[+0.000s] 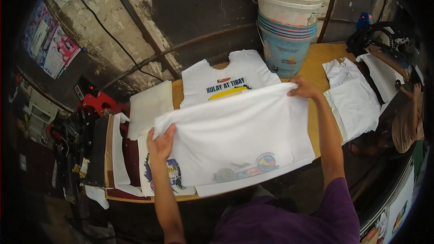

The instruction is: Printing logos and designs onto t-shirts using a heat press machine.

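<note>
A white printed T-shirt [239, 140] is stretched between my two hands, its lower part lying over the yellow table. My left hand [161, 144] pinches its left corner. My right hand [304, 88] grips the far right corner, a little higher. A round logo print shows faintly through the cloth near its front edge. Beyond the raised edge, a white shirt neck and shoulders [194, 81] lie flat with dark lettering and a yellow print; whether this is the same garment is hidden by the cloth. Below my left wrist lies a sheet with a blue and yellow print [174, 170].
Stacked paint buckets [287, 31], white over blue, stand at the table's back. Folded white shirts [352, 99] lie at the right. A pale square sheet [147, 108] and a red-and-black machine [100, 103] are at the left. At the right edge is another person's arm [417, 91].
</note>
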The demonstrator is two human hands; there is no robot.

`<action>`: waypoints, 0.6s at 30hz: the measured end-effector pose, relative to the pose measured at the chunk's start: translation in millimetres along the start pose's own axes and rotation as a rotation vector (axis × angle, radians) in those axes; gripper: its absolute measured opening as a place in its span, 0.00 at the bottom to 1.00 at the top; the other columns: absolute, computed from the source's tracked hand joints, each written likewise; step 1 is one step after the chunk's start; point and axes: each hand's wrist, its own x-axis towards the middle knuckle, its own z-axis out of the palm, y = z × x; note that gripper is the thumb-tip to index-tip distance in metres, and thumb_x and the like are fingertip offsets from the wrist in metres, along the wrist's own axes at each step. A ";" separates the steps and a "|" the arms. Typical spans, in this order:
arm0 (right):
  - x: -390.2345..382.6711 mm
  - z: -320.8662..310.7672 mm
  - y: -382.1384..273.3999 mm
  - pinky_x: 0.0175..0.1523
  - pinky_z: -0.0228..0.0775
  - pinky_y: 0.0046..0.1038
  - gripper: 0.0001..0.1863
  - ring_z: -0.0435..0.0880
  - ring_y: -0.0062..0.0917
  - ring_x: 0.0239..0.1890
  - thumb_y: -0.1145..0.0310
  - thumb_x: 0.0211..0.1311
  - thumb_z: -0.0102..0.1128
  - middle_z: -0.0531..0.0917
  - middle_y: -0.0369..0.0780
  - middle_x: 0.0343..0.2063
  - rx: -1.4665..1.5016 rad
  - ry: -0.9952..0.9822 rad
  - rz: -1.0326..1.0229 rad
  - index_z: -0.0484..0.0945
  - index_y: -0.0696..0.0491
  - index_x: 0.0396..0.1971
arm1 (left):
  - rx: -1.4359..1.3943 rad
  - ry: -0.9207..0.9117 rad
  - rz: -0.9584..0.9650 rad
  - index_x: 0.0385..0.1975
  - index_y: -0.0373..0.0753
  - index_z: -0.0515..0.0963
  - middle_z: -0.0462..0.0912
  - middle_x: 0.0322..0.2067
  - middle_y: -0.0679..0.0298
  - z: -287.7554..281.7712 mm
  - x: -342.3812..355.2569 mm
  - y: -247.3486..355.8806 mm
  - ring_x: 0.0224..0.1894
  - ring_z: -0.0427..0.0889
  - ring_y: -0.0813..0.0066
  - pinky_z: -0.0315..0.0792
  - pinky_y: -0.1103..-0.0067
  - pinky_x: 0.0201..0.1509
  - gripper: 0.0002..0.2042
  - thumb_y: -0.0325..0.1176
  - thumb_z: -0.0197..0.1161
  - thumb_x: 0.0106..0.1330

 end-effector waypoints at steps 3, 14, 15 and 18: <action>51.2 79.2 88.8 0.36 0.70 0.27 0.16 0.79 0.27 0.28 0.69 0.44 0.67 0.82 0.42 0.25 -0.044 0.059 -0.068 0.79 0.60 0.34 | -0.056 0.122 -0.041 0.60 0.25 0.49 0.60 0.58 0.35 -50.3 84.5 -5.8 0.60 0.65 0.42 0.70 0.59 0.59 0.32 0.39 0.52 0.63; 102.5 99.9 92.8 0.43 0.71 0.33 0.18 0.80 0.38 0.37 0.74 0.48 0.62 0.82 0.47 0.33 -0.324 0.098 0.012 0.78 0.56 0.43 | -0.023 0.164 -0.080 0.61 0.25 0.45 0.63 0.57 0.38 -60.1 131.4 28.1 0.60 0.65 0.44 0.72 0.63 0.58 0.31 0.41 0.45 0.67; 98.4 105.7 78.5 0.53 0.68 0.38 0.24 0.75 0.39 0.50 0.69 0.49 0.63 0.79 0.46 0.45 -0.477 0.014 0.036 0.74 0.54 0.50 | -0.037 0.209 -0.087 0.61 0.25 0.45 0.63 0.57 0.38 -65.1 122.6 15.3 0.60 0.65 0.44 0.72 0.63 0.58 0.31 0.41 0.45 0.67; 39.9 119.0 26.8 0.59 0.61 0.41 0.25 0.66 0.43 0.58 0.66 0.52 0.62 0.70 0.47 0.56 -0.492 0.201 -0.163 0.72 0.53 0.53 | 0.842 0.203 0.122 0.50 0.29 0.63 0.74 0.46 0.44 -25.3 66.5 -53.0 0.49 0.77 0.55 0.76 0.68 0.48 0.22 0.43 0.50 0.66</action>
